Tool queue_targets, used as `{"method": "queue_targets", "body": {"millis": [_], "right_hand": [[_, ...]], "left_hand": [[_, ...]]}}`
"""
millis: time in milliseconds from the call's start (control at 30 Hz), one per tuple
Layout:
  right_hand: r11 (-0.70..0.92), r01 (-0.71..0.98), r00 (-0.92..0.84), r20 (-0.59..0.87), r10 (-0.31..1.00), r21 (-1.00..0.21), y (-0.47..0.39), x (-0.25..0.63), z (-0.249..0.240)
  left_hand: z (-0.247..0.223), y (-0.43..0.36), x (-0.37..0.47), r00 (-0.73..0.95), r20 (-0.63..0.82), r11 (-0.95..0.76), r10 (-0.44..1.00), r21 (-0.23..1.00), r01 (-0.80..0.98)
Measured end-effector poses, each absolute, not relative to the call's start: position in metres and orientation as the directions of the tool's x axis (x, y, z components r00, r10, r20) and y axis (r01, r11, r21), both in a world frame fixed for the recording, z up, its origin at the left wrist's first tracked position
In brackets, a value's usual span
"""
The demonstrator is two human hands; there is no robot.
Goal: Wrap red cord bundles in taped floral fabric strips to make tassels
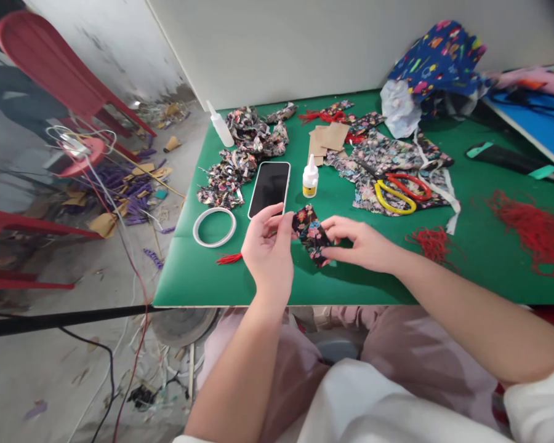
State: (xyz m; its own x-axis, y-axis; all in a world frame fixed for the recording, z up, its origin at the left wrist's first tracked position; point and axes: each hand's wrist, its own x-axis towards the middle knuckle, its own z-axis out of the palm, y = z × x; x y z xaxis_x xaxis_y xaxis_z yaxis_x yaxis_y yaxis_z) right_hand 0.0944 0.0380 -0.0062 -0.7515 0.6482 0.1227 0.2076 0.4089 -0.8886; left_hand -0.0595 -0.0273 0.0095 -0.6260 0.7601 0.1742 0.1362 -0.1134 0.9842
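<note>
A small piece of black floral fabric [313,234] is held between my two hands above the table's front edge. My left hand [270,240] pinches its left upper corner, and my right hand [355,243] grips its right side with thumb and fingers. By my left wrist lies a red tassel [229,259], partly hidden by the hand. Just beyond my hands are a smartphone [270,189] with a dark screen and a small glue bottle [310,177] standing upright. A roll of white tape [215,227] lies to the left.
Scissors [397,192] with red and yellow handles rest on floral fabric [373,154]. Red threads [431,245] lie at right. Brown card pieces [335,136], fabric scraps [258,132] and a white bottle [220,126] sit farther back on the green table [184,271]. Red chairs [50,55] stand left.
</note>
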Motion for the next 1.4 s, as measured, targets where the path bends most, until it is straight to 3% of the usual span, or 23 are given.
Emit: {"method": "queue_targets", "body": {"millis": [100,167,333,533,800,1000,1200,1400], "right_hand": [[0.205,0.151,-0.472,0.112,0.875,-0.967,0.049,0.104,-0.010],[0.111,0.085,-0.299,0.081,0.951,-0.990,0.055,0.109,-0.013],[0.087,0.046,-0.212,0.076,0.974,-0.995,0.061,0.113,-0.014],[0.033,-0.088,-0.065,0.039,0.997,-0.996,0.069,0.117,-0.011],[-0.077,-0.277,-0.092,-0.053,0.994,-0.958,0.069,0.114,-0.008],[-0.135,-0.340,-0.298,-0.030,0.954,-0.931,0.064,0.113,-0.011],[-0.280,-0.256,-0.458,-0.138,0.878,-0.925,0.059,0.112,-0.013],[-0.291,-0.066,-0.417,-0.238,0.877,-0.955,0.058,0.113,-0.007]], "left_hand": [[0.007,-0.025,-0.062,-0.559,0.071,-0.081,0.826,0.997,0.008],[0.004,-0.025,-0.061,-0.461,-0.023,-0.010,0.887,0.998,-0.069],[-0.001,-0.027,-0.054,-0.151,-0.284,0.255,0.947,0.948,-0.190],[0.001,-0.025,-0.051,-0.172,-0.340,0.288,0.925,0.919,-0.268],[-0.002,-0.024,-0.053,-0.133,-0.326,0.270,0.936,0.907,-0.322],[-0.001,-0.027,-0.054,-0.056,-0.311,0.276,0.949,0.903,-0.328],[0.003,-0.026,-0.051,-0.020,-0.303,0.283,0.953,0.909,-0.305],[0.002,-0.026,-0.051,-0.068,-0.257,0.242,0.964,0.954,-0.177]]}}
